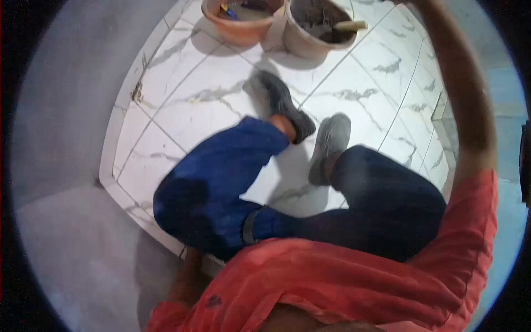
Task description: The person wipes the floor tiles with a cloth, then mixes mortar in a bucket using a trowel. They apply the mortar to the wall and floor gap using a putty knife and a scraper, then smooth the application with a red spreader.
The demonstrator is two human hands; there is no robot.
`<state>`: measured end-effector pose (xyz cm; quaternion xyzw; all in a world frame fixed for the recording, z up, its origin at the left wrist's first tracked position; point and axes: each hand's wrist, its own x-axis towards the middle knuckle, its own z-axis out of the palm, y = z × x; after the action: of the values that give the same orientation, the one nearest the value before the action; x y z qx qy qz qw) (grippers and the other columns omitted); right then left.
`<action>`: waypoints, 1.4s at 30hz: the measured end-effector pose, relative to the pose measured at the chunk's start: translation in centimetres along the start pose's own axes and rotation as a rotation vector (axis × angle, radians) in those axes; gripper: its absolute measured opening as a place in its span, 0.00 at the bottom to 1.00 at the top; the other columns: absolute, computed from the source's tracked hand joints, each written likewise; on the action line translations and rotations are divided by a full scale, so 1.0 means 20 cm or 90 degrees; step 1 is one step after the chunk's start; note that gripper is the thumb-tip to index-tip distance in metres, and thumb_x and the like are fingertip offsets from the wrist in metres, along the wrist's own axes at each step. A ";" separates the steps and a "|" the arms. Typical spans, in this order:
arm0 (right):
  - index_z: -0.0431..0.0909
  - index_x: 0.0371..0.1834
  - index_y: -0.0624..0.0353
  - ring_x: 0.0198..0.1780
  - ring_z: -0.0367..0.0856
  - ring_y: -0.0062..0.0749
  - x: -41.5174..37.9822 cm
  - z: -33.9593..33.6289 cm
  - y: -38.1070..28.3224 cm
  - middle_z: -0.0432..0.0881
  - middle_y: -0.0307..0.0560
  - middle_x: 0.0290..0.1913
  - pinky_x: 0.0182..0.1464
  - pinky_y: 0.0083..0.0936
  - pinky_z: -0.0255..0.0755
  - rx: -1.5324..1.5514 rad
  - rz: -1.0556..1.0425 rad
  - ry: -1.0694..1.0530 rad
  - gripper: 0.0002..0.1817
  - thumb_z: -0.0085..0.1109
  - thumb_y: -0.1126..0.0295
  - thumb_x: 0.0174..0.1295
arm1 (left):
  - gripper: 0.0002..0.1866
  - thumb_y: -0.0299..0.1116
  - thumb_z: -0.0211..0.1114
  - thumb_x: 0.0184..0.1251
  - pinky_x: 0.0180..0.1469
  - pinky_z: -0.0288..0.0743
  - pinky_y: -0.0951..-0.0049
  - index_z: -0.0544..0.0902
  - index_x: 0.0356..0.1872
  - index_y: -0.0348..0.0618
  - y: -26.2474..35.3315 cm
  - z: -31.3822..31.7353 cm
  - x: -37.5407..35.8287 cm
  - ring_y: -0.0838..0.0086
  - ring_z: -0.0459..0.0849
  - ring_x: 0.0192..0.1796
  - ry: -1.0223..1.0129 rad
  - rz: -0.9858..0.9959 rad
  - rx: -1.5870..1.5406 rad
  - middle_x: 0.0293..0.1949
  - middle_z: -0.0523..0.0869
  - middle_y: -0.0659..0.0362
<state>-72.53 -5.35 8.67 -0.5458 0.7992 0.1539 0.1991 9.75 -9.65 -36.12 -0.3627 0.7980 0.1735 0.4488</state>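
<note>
My right arm reaches forward along the right side, and only a sliver of my right hand (399, 1) shows at the top edge; its fingers are cut off. Nearest to it stands a tub (301, 45) of dark grey, mortar-like stuff, with a pale tool handle (351, 25) sticking out over its rim. Beside that is an orange tub (238, 31) with murky liquid and a blue-and-yellow object (229, 11) inside. My left forearm goes down beside my bent leg at the lower left, where the leg hides my left hand.
White marbled floor tiles (215, 102) lie under my dark shoes (282, 102). A grey wall (72, 127) with a low skirting (113, 138) rises close on the left. Another wall (506, 99) stands on the right. My bent legs in blue trousers (215, 171) take up the middle.
</note>
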 end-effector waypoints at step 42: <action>0.85 0.43 0.64 0.51 0.86 0.50 1.04 1.12 0.05 0.85 0.61 0.48 0.53 0.40 0.79 0.166 0.135 -0.079 0.13 0.55 0.72 0.57 | 0.37 0.45 0.60 0.68 0.73 0.46 0.45 0.60 0.75 0.43 0.38 -1.23 -0.29 0.49 0.51 0.76 0.004 -0.179 -0.427 0.75 0.53 0.45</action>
<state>-76.81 -11.54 -21.07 -0.4176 0.8515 0.1026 0.3001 -8.36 -16.95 -18.48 -0.5965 0.6406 0.3607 0.3219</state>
